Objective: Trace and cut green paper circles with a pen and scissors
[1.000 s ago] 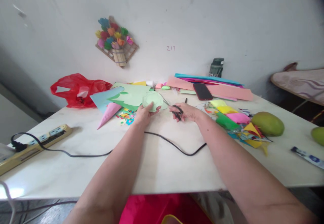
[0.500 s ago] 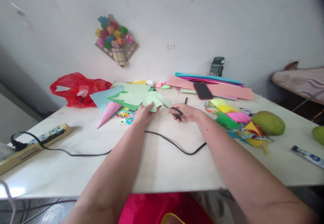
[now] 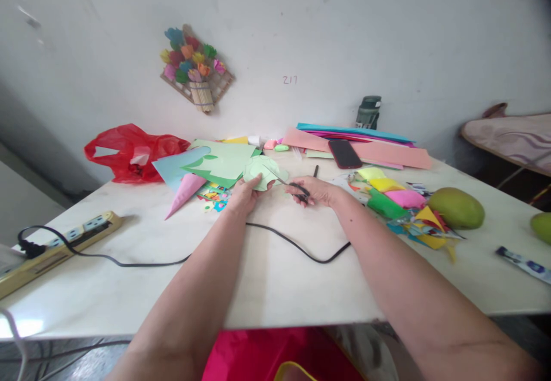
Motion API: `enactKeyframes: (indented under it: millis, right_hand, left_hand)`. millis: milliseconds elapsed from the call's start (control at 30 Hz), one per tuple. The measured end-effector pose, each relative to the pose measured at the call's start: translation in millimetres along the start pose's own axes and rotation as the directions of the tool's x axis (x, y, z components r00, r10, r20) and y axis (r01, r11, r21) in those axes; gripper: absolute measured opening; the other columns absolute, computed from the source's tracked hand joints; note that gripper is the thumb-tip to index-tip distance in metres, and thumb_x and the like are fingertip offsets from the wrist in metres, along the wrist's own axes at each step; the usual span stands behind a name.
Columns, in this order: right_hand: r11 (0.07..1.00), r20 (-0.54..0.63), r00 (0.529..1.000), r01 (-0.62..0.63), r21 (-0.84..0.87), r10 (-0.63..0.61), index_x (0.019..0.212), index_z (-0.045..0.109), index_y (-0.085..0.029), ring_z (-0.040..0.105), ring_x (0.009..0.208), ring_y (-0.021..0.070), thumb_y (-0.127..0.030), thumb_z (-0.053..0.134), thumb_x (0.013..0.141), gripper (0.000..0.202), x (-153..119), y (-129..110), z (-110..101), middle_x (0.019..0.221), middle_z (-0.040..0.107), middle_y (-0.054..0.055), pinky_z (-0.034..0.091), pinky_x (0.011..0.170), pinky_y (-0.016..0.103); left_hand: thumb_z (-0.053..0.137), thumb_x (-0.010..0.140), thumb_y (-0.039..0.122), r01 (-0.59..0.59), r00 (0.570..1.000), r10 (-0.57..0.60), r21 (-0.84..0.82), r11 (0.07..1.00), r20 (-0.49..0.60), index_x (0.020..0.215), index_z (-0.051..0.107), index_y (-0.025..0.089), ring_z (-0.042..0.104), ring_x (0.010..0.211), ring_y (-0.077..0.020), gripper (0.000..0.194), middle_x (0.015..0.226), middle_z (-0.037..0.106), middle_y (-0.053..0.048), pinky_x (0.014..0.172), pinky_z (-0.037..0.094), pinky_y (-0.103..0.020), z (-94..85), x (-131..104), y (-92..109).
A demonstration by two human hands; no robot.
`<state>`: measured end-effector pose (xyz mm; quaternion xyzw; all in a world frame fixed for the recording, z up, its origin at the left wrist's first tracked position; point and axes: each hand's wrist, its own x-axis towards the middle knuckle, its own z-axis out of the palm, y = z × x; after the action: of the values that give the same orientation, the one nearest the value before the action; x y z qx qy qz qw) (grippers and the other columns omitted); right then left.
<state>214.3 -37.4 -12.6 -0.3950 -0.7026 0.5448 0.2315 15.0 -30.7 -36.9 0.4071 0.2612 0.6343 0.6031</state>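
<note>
Between the thumb and fingers of my left hand (image 3: 248, 193) is a pale green paper (image 3: 260, 166) with a wavy, scalloped edge. My right hand (image 3: 316, 190) is closed around the black handles of a pair of scissors (image 3: 298, 189). The blades point left and lie against the paper's right side; how far apart they are I cannot tell. Left of the paper, light green sheets (image 3: 228, 157) lie over darker green ones. A pink paper cone (image 3: 186, 194) and small coloured scraps (image 3: 215, 198) rest near my left hand.
A black cord (image 3: 297, 247) crosses the table from a power strip (image 3: 77, 237). On the right are a phone (image 3: 345, 154), coloured packets (image 3: 404, 198), paper scraps and a green mango (image 3: 456, 208). A red plastic bag (image 3: 129, 147) sits back left, a bottle (image 3: 368, 112) at the wall.
The scissors and both hands have hardly moved; the scissor tips sit slightly further left and higher. The rest looks the same apart from a small camera shift.
</note>
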Motion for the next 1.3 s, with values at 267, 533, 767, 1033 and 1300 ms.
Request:
enactKeyframes:
  millis: [267, 533, 767, 1033, 1300]
  right_hand:
    - [1.000, -0.003, 1.000, 0.009, 0.004, -0.009, 0.072, 0.049, -0.015, 0.045, 0.037, 0.0035, -0.043, 0.060, 0.074, 0.030, 1.9, 3.3, -0.1, 0.055, 0.053, -0.002, 0.022, 0.029, 0.014]
    - [1.000, -0.002, 1.000, 0.008, 0.005, -0.008, 0.069, 0.047, -0.016, 0.043, 0.036, 0.0029, -0.039, 0.059, 0.075, 0.027, 2.0, 3.0, 0.5, 0.052, 0.052, -0.003, 0.021, 0.029, 0.015]
    - [0.999, -0.017, 0.999, 0.039, 0.003, -0.039, 0.071, 0.049, -0.015, 0.044, 0.037, 0.0034, -0.040, 0.060, 0.074, 0.028, 3.9, 5.7, 0.7, 0.053, 0.052, -0.003, 0.022, 0.029, 0.015]
    - [0.999, -0.023, 0.999, 0.042, 0.006, -0.042, 0.073, 0.049, -0.015, 0.043, 0.036, 0.0042, -0.039, 0.057, 0.076, 0.025, 4.7, 6.9, 0.7, 0.053, 0.052, -0.003, 0.022, 0.028, 0.016]
    - [0.999, -0.027, 0.999, 0.035, 0.022, -0.035, 0.074, 0.049, -0.015, 0.045, 0.036, 0.0044, -0.039, 0.058, 0.076, 0.025, 3.5, 5.1, 0.6, 0.054, 0.053, -0.002, 0.023, 0.028, 0.016]
  left_hand:
    - [0.065, 0.070, 0.007, -0.001, 1.000, 0.000, -0.014, 1.000, -0.025, 0.113, 0.054, 0.012, 0.064, 0.087, -0.0237, 0.045, 0.103, 0.064, -0.011, 0.072, 0.057, -0.036, -0.7, 2.2, -1.6]
    - [0.063, 0.070, 0.003, 0.007, 0.999, -0.009, -0.052, 0.999, -0.050, 0.113, 0.054, 0.012, 0.063, 0.092, -0.0262, 0.045, 0.106, 0.063, -0.012, 0.074, 0.056, -0.039, -0.2, 2.1, -1.2]
    - [0.060, 0.072, 0.003, 0.026, 0.997, -0.030, -0.050, 0.998, -0.072, 0.114, 0.053, 0.013, 0.063, 0.093, -0.0265, 0.044, 0.105, 0.064, -0.012, 0.075, 0.056, -0.039, 1.3, 0.7, 1.2]
    - [0.061, 0.071, 0.004, 0.024, 0.997, -0.027, -0.041, 0.999, -0.073, 0.116, 0.052, 0.014, 0.062, 0.094, -0.0269, 0.047, 0.108, 0.062, -0.012, 0.078, 0.055, -0.041, -0.1, 0.7, 0.0]
    - [0.060, 0.071, 0.002, 0.058, 0.995, -0.062, -0.055, 0.997, -0.073, 0.113, 0.054, 0.010, 0.062, 0.095, -0.0281, 0.044, 0.108, 0.062, -0.014, 0.076, 0.056, -0.041, 4.6, -2.6, 4.0]
